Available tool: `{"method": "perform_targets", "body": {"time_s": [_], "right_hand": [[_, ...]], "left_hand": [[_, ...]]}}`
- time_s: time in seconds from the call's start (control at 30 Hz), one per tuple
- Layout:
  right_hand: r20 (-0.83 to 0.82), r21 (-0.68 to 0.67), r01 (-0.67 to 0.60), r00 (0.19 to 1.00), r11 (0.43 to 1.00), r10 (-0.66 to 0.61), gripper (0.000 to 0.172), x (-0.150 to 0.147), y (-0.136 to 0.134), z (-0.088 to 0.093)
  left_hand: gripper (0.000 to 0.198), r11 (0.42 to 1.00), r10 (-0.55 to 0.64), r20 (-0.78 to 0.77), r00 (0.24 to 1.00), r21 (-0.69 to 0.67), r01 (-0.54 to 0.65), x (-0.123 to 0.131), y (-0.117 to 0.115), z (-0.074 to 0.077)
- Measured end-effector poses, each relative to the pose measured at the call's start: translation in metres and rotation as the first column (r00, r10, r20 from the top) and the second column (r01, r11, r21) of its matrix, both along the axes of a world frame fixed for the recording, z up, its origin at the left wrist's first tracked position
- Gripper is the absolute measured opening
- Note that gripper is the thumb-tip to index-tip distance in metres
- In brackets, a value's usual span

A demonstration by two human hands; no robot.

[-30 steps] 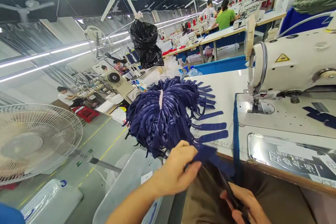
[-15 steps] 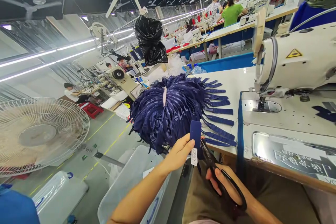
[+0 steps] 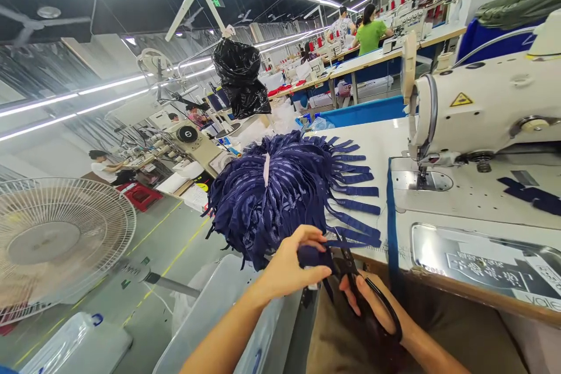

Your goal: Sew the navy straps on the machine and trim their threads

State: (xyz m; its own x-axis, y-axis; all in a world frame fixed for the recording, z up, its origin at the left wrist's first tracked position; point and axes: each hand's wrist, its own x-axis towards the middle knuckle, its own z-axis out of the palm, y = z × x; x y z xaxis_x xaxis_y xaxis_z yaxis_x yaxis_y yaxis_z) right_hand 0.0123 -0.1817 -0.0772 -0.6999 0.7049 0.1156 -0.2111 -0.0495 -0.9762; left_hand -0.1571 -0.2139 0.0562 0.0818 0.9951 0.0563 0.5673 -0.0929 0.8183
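Note:
My left hand (image 3: pixel 287 263) is closed around a navy fabric strip (image 3: pixel 313 257), thumb below and fingers above. Only a sliver of white, perhaps its label, shows beneath the thumb. Black-handled scissors (image 3: pixel 348 263) are gripped in my right hand (image 3: pixel 372 298), with their blades pointing up beside the strip. Whether the blades touch the fabric I cannot tell. Just beyond both hands lies a large bundle of navy strips (image 3: pixel 263 210), tied with a pale band (image 3: pixel 266 169), its loose ends fanned out to the right.
A white sewing machine (image 3: pixel 473 105) stands on the table at right, with navy pieces (image 3: pixel 530 196) beside it. One blue strip (image 3: pixel 391 216) hangs over the table edge. Below left is a clear plastic bin (image 3: pixel 197 315); a fan (image 3: pixel 56 239) stands farther left. Other people work behind.
My left fingers have shifted over the strip, which stood upright with its label showing and is now folded down and mostly covered. The scissors stay in my right hand. The view has turned slightly.

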Motion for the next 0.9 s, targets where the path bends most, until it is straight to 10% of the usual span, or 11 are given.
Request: {"method": "perform_targets", "body": {"time_s": [0.1,0.2,0.47,0.7,0.9], "right_hand": [[0.011,0.020,0.081,0.997,0.997,-0.081,0.045,-0.002,0.006,0.007],[-0.015,0.031,0.113,0.994,0.993,-0.112,0.048,-0.004,0.008,0.013],[-0.114,-0.264,0.107,0.983,0.959,-0.141,0.058,-0.008,0.005,0.007],[-0.280,-0.578,-0.045,0.949,0.815,-0.146,0.058,-0.020,0.019,0.028],[-0.228,-0.619,0.065,0.939,0.783,-0.258,0.059,-0.025,0.013,0.031]], "left_hand": [[0.065,0.960,0.119,-0.435,0.892,0.279,0.008,0.005,0.018,-0.004],[0.043,0.906,0.104,-0.558,0.824,0.395,0.154,0.009,0.042,-0.018],[0.008,0.897,0.048,-0.254,0.966,0.437,0.070,0.009,0.074,-0.027],[0.005,0.977,-0.195,-0.094,0.976,0.068,0.202,0.006,0.088,0.001],[0.005,0.993,-0.072,0.186,0.980,-0.082,0.089,-0.007,0.092,0.004]]}}
